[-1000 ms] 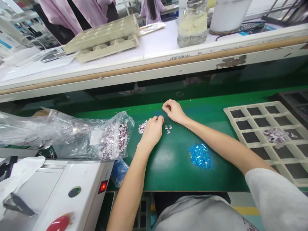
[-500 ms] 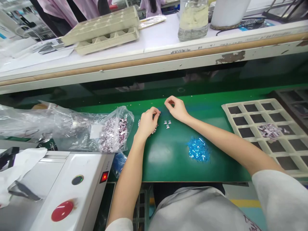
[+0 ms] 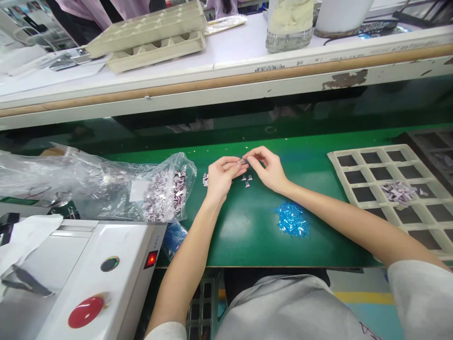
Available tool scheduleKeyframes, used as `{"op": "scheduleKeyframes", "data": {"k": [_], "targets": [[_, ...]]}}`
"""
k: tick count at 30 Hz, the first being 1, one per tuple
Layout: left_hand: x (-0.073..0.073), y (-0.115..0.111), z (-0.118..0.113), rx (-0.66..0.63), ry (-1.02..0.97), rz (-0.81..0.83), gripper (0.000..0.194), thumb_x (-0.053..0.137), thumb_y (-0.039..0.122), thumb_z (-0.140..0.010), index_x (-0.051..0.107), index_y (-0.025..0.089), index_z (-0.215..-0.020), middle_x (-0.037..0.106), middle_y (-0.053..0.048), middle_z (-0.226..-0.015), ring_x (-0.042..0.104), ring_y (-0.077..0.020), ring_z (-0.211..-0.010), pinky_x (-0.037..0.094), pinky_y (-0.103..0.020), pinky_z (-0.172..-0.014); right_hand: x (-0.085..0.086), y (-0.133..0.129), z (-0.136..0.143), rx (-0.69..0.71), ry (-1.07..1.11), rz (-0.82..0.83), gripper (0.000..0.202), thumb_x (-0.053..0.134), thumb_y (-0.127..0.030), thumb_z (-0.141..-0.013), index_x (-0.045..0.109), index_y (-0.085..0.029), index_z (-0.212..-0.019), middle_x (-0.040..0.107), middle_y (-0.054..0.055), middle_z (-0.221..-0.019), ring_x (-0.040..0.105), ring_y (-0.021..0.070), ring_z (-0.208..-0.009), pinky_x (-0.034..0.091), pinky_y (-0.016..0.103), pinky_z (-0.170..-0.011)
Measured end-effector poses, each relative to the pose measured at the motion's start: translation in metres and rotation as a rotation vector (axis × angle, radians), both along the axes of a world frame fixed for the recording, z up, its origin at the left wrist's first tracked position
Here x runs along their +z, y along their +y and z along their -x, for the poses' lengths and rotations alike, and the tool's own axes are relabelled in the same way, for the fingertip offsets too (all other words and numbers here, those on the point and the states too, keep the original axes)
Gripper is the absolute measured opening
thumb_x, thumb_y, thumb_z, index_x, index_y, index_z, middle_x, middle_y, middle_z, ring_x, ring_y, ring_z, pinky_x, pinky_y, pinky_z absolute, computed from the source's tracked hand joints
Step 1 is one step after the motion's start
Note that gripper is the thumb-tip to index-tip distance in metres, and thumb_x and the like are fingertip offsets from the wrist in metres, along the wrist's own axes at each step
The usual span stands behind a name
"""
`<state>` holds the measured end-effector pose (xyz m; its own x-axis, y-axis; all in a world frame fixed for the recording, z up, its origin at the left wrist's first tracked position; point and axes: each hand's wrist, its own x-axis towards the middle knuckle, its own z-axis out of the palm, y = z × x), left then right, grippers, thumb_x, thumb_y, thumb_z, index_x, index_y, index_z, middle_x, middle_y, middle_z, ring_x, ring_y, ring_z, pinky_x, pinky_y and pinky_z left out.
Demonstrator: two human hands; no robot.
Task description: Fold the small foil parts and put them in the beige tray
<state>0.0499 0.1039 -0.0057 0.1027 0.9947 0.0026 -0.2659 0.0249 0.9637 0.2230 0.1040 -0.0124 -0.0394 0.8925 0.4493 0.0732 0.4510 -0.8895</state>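
Observation:
Between thumb and fingers, my left hand (image 3: 222,177) pinches a small flat grey-brown piece (image 3: 241,161). My right hand (image 3: 268,169) has its thumb and forefinger closed together at the right end of that piece; whether something separate is between those fingertips cannot be made out. Just below the fingertips, several small pieces (image 3: 247,184) lie apart on the green work surface (image 3: 240,236). More such pieces (image 3: 205,179) show beside my left hand, partly hidden by it. A heap of shiny blue slivers (image 3: 292,220) lies nearer to me, below my right forearm.
A clear plastic bag (image 3: 166,193) full of small pieces lies at left, behind a white machine (image 3: 130,255) with a red button. At right, a compartment tray (image 3: 357,205) bears a pile of pieces (image 3: 398,192). A raised white shelf (image 3: 233,71) runs along the back.
My hands have come together: the left moved right and the right lowered its fingertips to meet it. A small piece now shows clearly in my left fingers. The view shifted slightly.

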Motion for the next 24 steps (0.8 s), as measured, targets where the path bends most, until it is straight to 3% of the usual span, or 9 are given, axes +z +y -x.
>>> {"op": "scheduleKeyframes", "data": {"k": [9,16,24], "targets": [[-0.001,-0.003,-0.003,0.001,0.022,0.009,0.042,0.101,0.043,-0.075,0.076,0.017,-0.097,0.084,-0.01,-0.094,0.085,-0.0278,-0.089,0.073,-0.046,-0.092,0.002,-0.001,0.002,-0.021,0.024,0.047,0.033,0.073,-0.058,-0.099,0.07,-0.026,-0.098,0.077,0.006,-0.103,0.075,0.0241,-0.1,0.063,0.044,-0.098],[0.0,-0.003,-0.004,0.049,0.034,-0.049,0.037,0.101,0.04,-0.073,0.081,0.015,-0.092,0.083,-0.01,-0.095,0.085,-0.0279,-0.093,0.07,-0.047,-0.1,0.003,-0.001,-0.001,0.012,0.057,0.061,0.026,0.075,-0.051,-0.099,0.07,-0.025,-0.098,0.079,0.005,-0.103,0.077,0.0238,-0.101,0.062,0.043,-0.099],[-0.003,-0.006,-0.011,0.156,0.121,-0.121,0.044,0.101,0.045,-0.071,0.072,0.018,-0.09,0.078,-0.005,-0.088,0.083,-0.0228,-0.082,0.073,-0.04,-0.085,0.003,-0.002,0.001,-0.012,-0.018,0.085,0.019,0.074,-0.044,-0.098,0.073,-0.025,-0.095,0.08,0.004,-0.098,0.076,0.0237,-0.095,0.063,0.043,-0.097]]}}
